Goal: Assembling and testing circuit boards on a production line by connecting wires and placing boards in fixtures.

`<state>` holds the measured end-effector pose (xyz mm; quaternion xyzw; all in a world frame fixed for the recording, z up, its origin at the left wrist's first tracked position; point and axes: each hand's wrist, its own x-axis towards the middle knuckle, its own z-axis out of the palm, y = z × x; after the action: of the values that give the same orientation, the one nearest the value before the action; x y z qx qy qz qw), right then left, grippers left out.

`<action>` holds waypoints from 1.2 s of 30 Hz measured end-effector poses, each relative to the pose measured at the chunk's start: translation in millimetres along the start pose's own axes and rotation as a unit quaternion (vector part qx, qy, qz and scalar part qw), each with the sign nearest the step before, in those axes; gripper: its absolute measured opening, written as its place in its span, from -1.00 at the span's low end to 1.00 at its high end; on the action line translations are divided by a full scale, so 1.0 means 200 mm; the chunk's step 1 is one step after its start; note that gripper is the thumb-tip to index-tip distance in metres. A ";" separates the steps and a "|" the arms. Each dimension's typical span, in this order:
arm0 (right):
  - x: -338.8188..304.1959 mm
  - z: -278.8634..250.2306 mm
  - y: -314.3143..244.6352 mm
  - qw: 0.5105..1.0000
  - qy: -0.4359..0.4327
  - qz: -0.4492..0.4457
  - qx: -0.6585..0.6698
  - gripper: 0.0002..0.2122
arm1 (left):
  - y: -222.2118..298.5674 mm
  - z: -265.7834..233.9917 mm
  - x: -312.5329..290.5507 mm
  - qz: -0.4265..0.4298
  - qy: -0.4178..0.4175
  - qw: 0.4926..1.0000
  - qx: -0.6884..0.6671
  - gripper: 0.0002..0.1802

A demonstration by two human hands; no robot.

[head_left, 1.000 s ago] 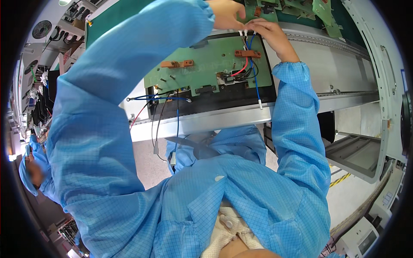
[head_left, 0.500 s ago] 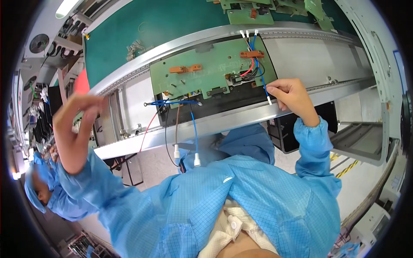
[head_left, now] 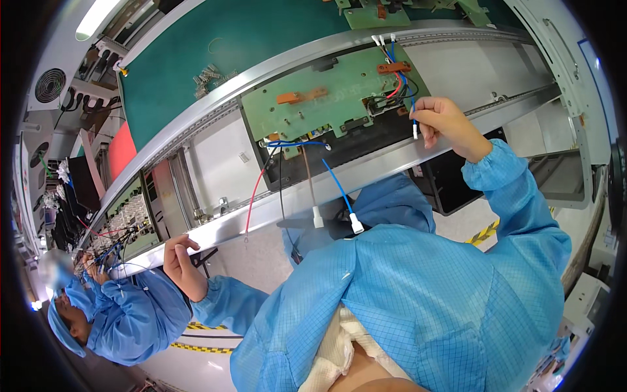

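A pinch of thumb and fingers closes my right hand (head_left: 447,125) on a blue wire (head_left: 413,108) ending in a white connector (head_left: 415,131). That wire comes from the right side of a green circuit board (head_left: 346,91), under an orange-brown clip (head_left: 394,68). My left hand (head_left: 184,264) is by the near rail, fingers loosely bent, thumb apart and nothing visible in it. From the board's near left edge hang a red wire (head_left: 254,199), a black wire (head_left: 281,183), a brown wire (head_left: 309,176) and another blue wire (head_left: 337,186), some with white connectors.
Metal conveyor rails (head_left: 215,228) run along both sides of the board. Beyond lies a green mat (head_left: 170,72) with small metal parts (head_left: 210,80) and more green boards (head_left: 379,16). At the left, a co-worker in blue (head_left: 140,313) handles another wired board (head_left: 134,222).
My left hand has come down and toward me, to the near rail. My right hand keeps its hold on the blue wire. The view has shifted, showing more of the co-worker.
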<state>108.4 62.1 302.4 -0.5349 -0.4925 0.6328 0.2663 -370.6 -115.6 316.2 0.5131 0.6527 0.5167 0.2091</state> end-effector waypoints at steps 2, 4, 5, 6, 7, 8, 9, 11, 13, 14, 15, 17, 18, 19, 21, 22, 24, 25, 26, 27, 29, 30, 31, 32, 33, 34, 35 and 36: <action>0.00 -0.02 0.00 1.000 0.002 -0.009 -0.007 -0.84 | -0.05 0.04 0.01 0.002 0.000 1.000 -0.007 -0.73; 0.02 -0.04 0.01 1.000 -0.020 0.022 0.005 -0.86 | -0.09 0.10 0.04 0.015 -0.004 0.999 -0.044 -0.73; 0.01 -0.03 0.01 1.000 -0.017 0.022 0.004 -0.86 | -0.09 0.14 0.05 0.016 -0.011 0.999 -0.045 -0.73; 0.00 -0.01 0.00 0.998 0.000 0.050 0.035 -0.85 | -0.10 0.17 0.07 0.016 -0.011 0.999 -0.048 -0.73; 0.00 0.00 0.00 0.995 0.017 0.078 0.064 -0.84 | -0.13 0.22 0.08 0.017 -0.024 0.998 -0.057 -0.73; 0.00 -0.01 0.01 0.995 0.018 0.077 0.062 -0.84 | -0.14 0.26 0.09 0.018 -0.037 0.997 -0.066 -0.73; 0.01 -0.02 0.01 0.990 -0.008 0.095 0.101 -0.81 | -0.15 0.30 0.10 0.016 -0.041 0.997 -0.064 -0.74; 0.03 -0.05 0.02 0.984 -0.036 0.111 0.137 -0.77 | -0.17 0.37 0.09 0.016 -0.057 0.995 -0.076 -0.74; 0.06 -0.10 0.05 0.979 -0.086 0.123 0.140 -0.70 | -0.22 0.43 0.09 0.013 -0.088 0.992 -0.088 -0.75; 0.08 -0.13 0.08 0.980 -0.091 0.117 0.136 -0.70 | -0.25 0.47 0.09 0.004 -0.100 0.989 -0.108 -0.75; 0.10 -0.16 0.13 0.975 -0.098 0.114 0.161 -0.70 | -0.26 0.50 0.09 -0.004 -0.109 0.989 -0.103 -0.75; 0.10 -0.16 0.12 0.975 -0.092 0.122 0.163 -0.72 | -0.25 0.56 0.09 -0.009 -0.122 0.987 -0.105 -0.75; 0.11 -0.16 0.13 0.975 -0.103 0.114 0.160 -0.72 | -0.24 0.58 0.08 -0.007 -0.127 0.985 -0.113 -0.75; 0.11 -0.18 0.16 0.981 -0.092 0.104 0.139 -0.73 | -0.24 0.61 0.07 -0.019 -0.134 0.982 -0.134 -0.77; 0.13 -0.21 0.22 0.987 -0.079 0.077 0.117 -0.74 | -0.21 0.65 0.05 -0.013 -0.128 0.983 -0.132 -0.77; 0.14 -0.22 0.25 0.987 -0.085 0.073 0.115 -0.74 | -0.20 0.67 0.05 -0.012 -0.131 0.982 -0.134 -0.76; 0.16 -0.24 0.29 0.987 -0.087 0.036 0.131 -0.76 | -0.21 0.70 0.04 -0.016 -0.130 0.980 -0.146 -0.76; 0.17 -0.26 0.31 0.988 -0.086 0.035 0.126 -0.77 | -0.21 0.72 0.04 -0.019 -0.137 0.979 -0.148 -0.76; 0.18 -0.27 0.32 0.988 -0.088 0.035 0.125 -0.77 | -0.22 0.73 0.03 -0.023 -0.145 0.978 -0.151 -0.76; 0.19 -0.26 0.32 0.988 -0.076 0.036 0.130 -0.77 | -0.23 0.74 0.03 -0.023 -0.154 0.977 -0.146 -0.76; 0.19 -0.28 0.34 0.988 -0.066 0.048 0.130 -0.76 | -0.23 0.78 0.02 -0.027 -0.157 0.979 -0.129 -0.77; 0.18 -0.29 0.33 0.989 -0.064 0.046 0.126 -0.77 | -0.24 0.80 0.02 -0.026 -0.163 0.980 -0.111 -0.78; 0.17 -0.25 0.34 0.989 -0.062 0.048 0.127 -0.77 | -0.29 0.77 0.02 -0.034 -0.162 0.981 -0.105 -0.85; 0.14 -0.24 0.30 0.989 -0.065 0.058 0.121 -0.77 | -0.27 0.80 0.03 -0.045 -0.158 0.981 -0.108 -0.85; 0.11 -0.21 0.26 0.991 -0.054 0.064 0.109 -0.77 | -0.25 0.82 0.02 0.022 -0.166 0.986 -0.023 -0.78; 0.03 -0.14 0.14 0.991 -0.041 0.066 0.107 -0.76 | -0.14 0.73 0.08 0.093 -0.181 0.977 0.069 -0.67; -0.03 -0.11 0.08 0.988 -0.063 0.057 0.128 -0.71 | -0.07 0.63 0.12 0.114 -0.216 0.966 0.081 -0.41; -0.10 -0.04 0.00 0.987 -0.065 0.064 0.133 -0.71 | 0.02 0.53 0.15 0.107 -0.220 0.966 0.084 -0.41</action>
<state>120.9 47.8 311.0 -0.4832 -0.3852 0.7415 0.2614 -294.3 -40.9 287.3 0.6971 0.5727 0.3535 0.2472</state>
